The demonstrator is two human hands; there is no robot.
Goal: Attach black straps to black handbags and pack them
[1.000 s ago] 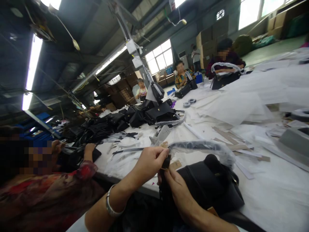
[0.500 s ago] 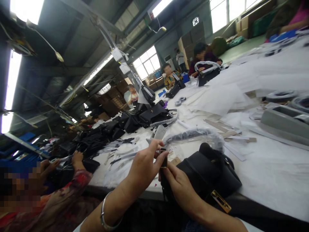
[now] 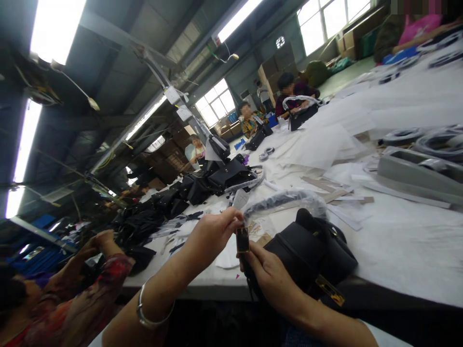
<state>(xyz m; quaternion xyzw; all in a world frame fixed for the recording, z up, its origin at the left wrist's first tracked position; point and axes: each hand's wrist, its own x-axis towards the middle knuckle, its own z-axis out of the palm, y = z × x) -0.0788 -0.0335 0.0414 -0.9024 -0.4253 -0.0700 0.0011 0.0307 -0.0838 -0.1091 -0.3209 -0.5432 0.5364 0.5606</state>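
Observation:
A black handbag [image 3: 289, 250] lies at the table edge in front of me, its carry handle [image 3: 285, 200] wrapped in clear plastic. My right hand [image 3: 269, 272] is closed on a black strap end at the bag's left side, where a gold-framed buckle [image 3: 243, 240] stands up from my fingertips. Just above that buckle, my left hand [image 3: 213, 238] has its thumb and fingers pinched together. Whatever may be between them is too small to make out. A second gold fitting [image 3: 331, 290] hangs at the bag's near side.
Black bags [image 3: 227, 176] are heaped along the table to the left. White sheets [image 3: 318, 149], cardboard strips [image 3: 336, 193], a grey tape dispenser [image 3: 419, 173] and tape rolls [image 3: 441, 144] lie to the right. A co-worker's sleeve [image 3: 112, 279] is close on my left; other people work across the table.
My left thumb has come off the buckle, and the pinched fingers now sit just above it. My right hand keeps its hold. The view has shifted slightly; the co-worker at left has raised their hands.

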